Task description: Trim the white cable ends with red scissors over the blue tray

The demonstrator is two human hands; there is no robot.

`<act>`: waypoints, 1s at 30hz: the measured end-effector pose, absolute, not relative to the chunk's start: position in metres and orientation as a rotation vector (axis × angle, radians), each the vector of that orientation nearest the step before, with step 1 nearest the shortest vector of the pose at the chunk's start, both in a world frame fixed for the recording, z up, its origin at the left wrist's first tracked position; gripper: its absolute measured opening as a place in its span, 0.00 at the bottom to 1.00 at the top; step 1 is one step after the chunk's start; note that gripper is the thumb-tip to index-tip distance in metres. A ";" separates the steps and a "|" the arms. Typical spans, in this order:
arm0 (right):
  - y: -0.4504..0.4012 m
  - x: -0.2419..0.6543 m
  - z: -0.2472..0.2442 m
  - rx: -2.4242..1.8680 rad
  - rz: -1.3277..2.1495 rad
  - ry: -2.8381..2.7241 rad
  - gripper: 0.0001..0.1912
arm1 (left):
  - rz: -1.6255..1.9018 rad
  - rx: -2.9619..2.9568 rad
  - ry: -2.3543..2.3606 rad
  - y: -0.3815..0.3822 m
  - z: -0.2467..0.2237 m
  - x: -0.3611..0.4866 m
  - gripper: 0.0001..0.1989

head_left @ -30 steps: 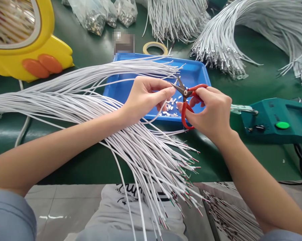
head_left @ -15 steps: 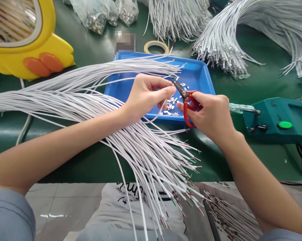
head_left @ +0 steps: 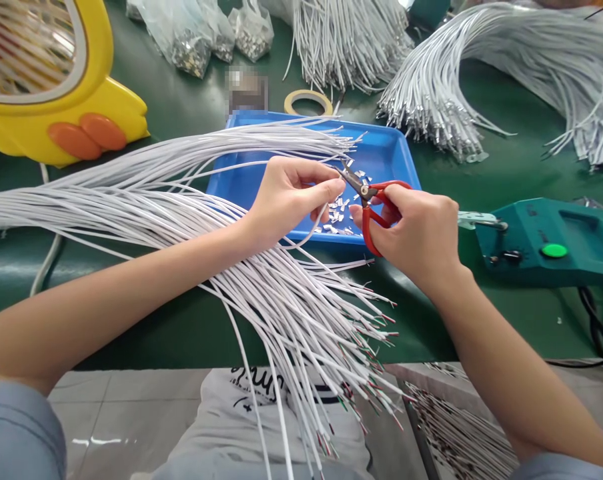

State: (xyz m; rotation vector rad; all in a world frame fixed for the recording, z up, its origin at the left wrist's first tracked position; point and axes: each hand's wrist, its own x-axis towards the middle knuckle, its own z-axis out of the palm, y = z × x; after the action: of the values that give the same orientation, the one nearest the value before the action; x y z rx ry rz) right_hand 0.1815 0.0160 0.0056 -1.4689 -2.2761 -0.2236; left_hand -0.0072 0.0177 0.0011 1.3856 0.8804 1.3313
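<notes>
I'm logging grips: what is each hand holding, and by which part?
The right hand holds red-handled, dark-bladed metal scissors by the handles; the left hand pinches a thin white cable near its end.

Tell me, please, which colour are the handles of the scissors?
The scissors' handles are red, seen best in the head view.

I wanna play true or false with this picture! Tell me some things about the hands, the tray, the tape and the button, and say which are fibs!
1. The right hand holds red-handled scissors. True.
2. The tray is yellow. False: it is blue.
3. Little white bits lie in the tray. True.
4. The roll of tape sits inside the tray. False: it is outside, by the far edge.
5. The left hand holds a white cable. True.
6. The button on the machine is red. False: it is bright green.
</notes>
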 end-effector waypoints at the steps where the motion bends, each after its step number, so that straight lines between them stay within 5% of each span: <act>1: 0.016 0.181 0.006 -1.468 -0.220 -2.273 0.19 | 1.329 1.386 0.879 0.018 0.001 -0.007 0.06; 30: 0.016 0.182 0.003 -1.445 -0.155 -2.282 0.16 | 1.322 1.408 0.858 0.018 0.003 -0.008 0.10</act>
State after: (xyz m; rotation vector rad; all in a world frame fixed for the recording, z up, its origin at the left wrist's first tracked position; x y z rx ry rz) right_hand 0.1821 0.0163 0.0029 -1.4454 -2.2822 -0.1547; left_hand -0.0084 0.0175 0.0026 1.4081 0.8580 1.3223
